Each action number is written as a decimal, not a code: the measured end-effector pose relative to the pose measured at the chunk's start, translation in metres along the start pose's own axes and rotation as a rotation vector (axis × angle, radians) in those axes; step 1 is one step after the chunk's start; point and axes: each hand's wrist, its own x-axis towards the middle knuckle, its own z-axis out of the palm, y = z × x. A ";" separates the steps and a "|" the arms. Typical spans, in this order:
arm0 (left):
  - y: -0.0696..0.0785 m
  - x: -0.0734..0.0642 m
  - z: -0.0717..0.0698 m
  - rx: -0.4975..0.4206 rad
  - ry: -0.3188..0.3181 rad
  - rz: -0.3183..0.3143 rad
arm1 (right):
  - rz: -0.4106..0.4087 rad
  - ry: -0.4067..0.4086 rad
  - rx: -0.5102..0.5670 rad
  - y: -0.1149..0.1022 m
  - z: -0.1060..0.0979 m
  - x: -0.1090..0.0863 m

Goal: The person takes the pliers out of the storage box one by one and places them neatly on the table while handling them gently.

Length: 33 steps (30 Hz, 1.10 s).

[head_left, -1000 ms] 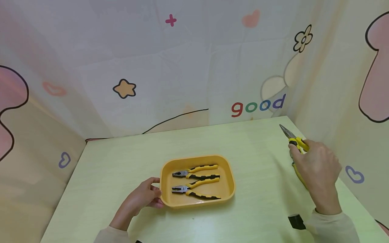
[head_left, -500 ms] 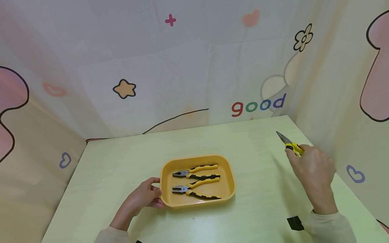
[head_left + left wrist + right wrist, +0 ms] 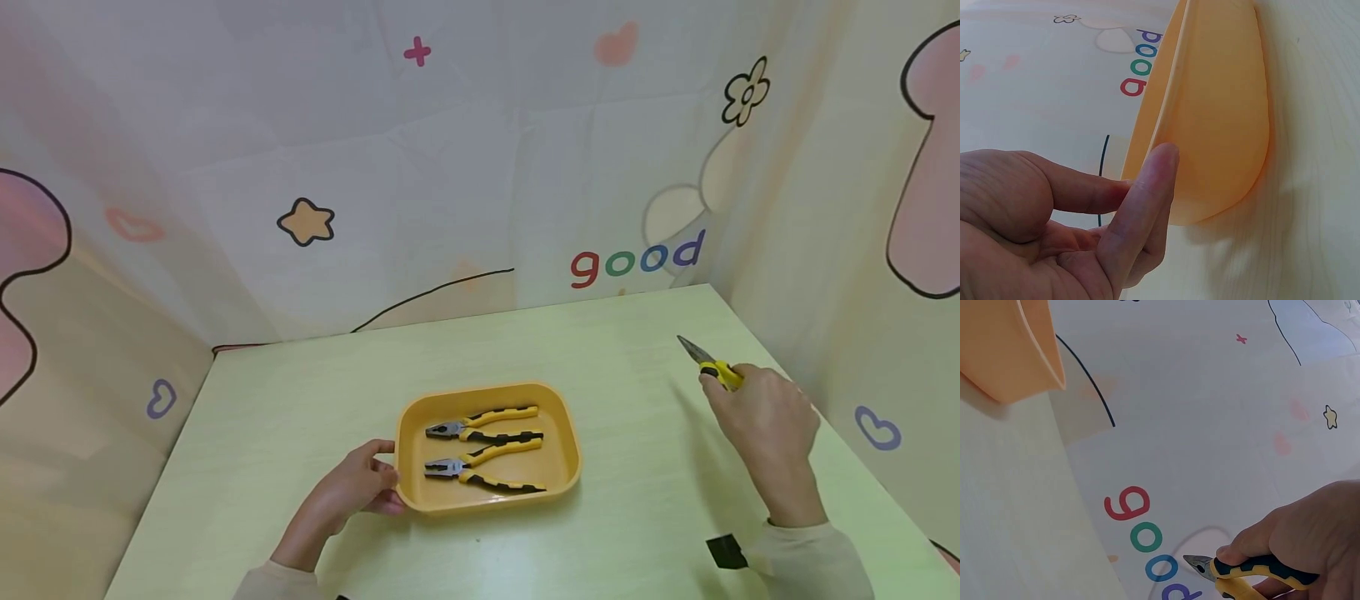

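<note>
My left hand pinches the left rim of a yellow-orange tray, with thumb and fingers on either side of the wall in the left wrist view. Two pairs of combination pliers lie in the tray, the upper pliers and the lower pliers; both have yellow and black handles and steel heads pointing left. On the right, my right hand grips needle-nose pliers by their yellow and black handles. Their pointed tip aims up and left in the head view, away from the tray.
A pale green table carries the tray near its middle. Printed curtains close off the back and both sides, with a word reading "good" at the back right. Tabletop stretches between the tray and my right hand.
My right hand has moved a little left and towards me with the needle-nose pliers, away from the right side of the table. The left hand and tray hold still.
</note>
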 end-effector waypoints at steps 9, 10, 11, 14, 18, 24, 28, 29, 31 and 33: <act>-0.001 0.000 0.000 -0.003 -0.011 0.002 | 0.028 -0.055 0.006 0.004 0.008 0.001; -0.001 0.000 0.000 0.000 -0.013 0.002 | 0.029 -0.061 0.007 0.004 0.008 0.001; 0.000 0.000 0.000 0.002 -0.015 0.001 | 0.031 -0.069 0.008 0.005 0.009 0.002; 0.001 0.001 -0.001 0.004 -0.018 0.000 | 0.033 -0.081 0.012 0.006 0.010 0.003; 0.001 0.001 -0.001 0.008 -0.016 0.003 | 0.038 -0.095 0.006 0.007 0.013 0.005; -0.001 0.002 0.000 -0.002 -0.011 -0.001 | 0.062 -0.153 -0.020 0.010 0.019 0.007; -0.001 0.001 0.000 0.000 -0.016 0.002 | 0.073 -0.178 -0.029 0.012 0.023 0.009; -0.001 0.001 0.000 0.002 -0.016 0.004 | 0.073 -0.181 -0.028 0.012 0.024 0.009; -0.001 0.000 0.000 0.004 -0.014 0.006 | 0.073 -0.178 -0.023 0.012 0.025 0.009; -0.001 0.001 0.000 0.004 -0.007 0.002 | 0.073 -0.176 -0.020 0.012 0.025 0.010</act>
